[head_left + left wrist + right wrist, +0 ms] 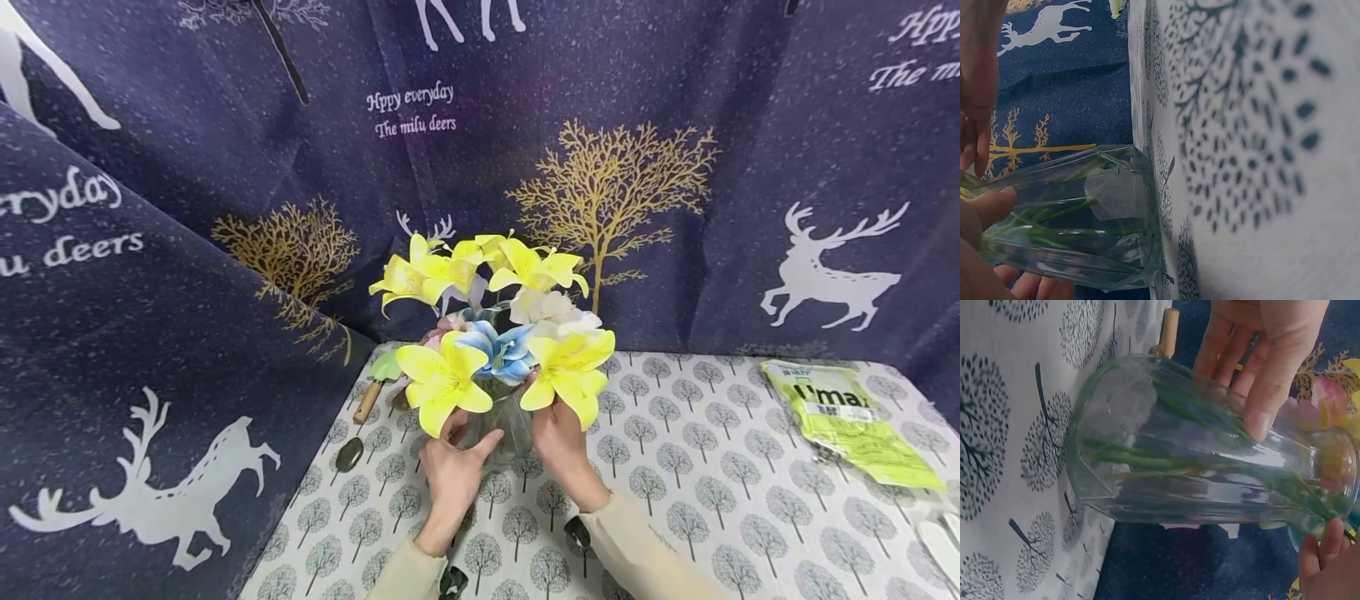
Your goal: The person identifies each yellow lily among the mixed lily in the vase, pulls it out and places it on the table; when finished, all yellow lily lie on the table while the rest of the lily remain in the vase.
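A clear glass vase (pixel 1197 456) stands upright on the patterned cloth, with green stems and a pale clump inside near its base. My left hand (pixel 453 471) grips the vase's side, its thumb (pixel 1263 419) on the glass and fingers round the far side. At the vase's mouth, my right hand (pixel 561 442) pinches a green stem (pixel 1307 490) between curled fingers, just below a yellow lily (pixel 573 375). Another yellow lily (pixel 442 379) leans over my left hand. Between these two sits a blue lily (pixel 498 350), with white flowers (pixel 551 310) and more yellow lilies (pixel 528 265) behind.
Left of the vase lies a small tool with a wooden handle (pixel 367 402) and green head, near a dark oval piece (pixel 349 455). A bright green bag (pixel 847 425) lies at the right. A dark blue printed curtain (pixel 480 175) hangs behind the table.
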A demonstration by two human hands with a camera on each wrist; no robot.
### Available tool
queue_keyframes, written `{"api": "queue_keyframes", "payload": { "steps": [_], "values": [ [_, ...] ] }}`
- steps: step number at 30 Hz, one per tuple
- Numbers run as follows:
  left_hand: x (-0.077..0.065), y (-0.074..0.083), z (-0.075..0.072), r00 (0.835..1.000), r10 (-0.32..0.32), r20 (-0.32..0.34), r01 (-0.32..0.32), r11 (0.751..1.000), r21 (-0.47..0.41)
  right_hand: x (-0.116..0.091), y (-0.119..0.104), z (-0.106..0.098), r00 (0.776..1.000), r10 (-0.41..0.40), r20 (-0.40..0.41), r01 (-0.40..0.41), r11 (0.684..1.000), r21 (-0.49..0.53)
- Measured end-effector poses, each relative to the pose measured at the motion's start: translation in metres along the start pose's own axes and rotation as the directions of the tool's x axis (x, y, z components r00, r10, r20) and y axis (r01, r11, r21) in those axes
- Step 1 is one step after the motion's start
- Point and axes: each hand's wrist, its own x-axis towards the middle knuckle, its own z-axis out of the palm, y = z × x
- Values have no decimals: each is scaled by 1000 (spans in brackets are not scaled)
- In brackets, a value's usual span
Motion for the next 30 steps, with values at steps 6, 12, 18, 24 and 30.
{"api": "queue_keyframes", "payload": {
  "steps": [6, 12, 18, 24, 30],
  "values": [
    [-2, -1, -1, 1000, 19, -6, -19, 999, 26, 8, -4, -1, 992, -84, -98, 57, 966, -251],
    [-2, 2, -2, 1000, -15, -10, 16, 999, 51, 14, -4, -4, 984, -138, -111, 111, 969, -223],
    [-1, 1, -2, 1000, -25, 8, 24, 996, 87, 14, -2, -6, 983, -121, -140, 101, 984, -144],
    [-3, 1, -3, 1000, 4, 1, -4, 997, 82, 10, -4, -7, 987, -5, -161, 3, 1000, -15],
    [-4, 1, -2, 1000, 12, -14, -11, 996, 87, 13, -8, -11, 988, -21, -152, 28, 998, 48]
  ]
}}
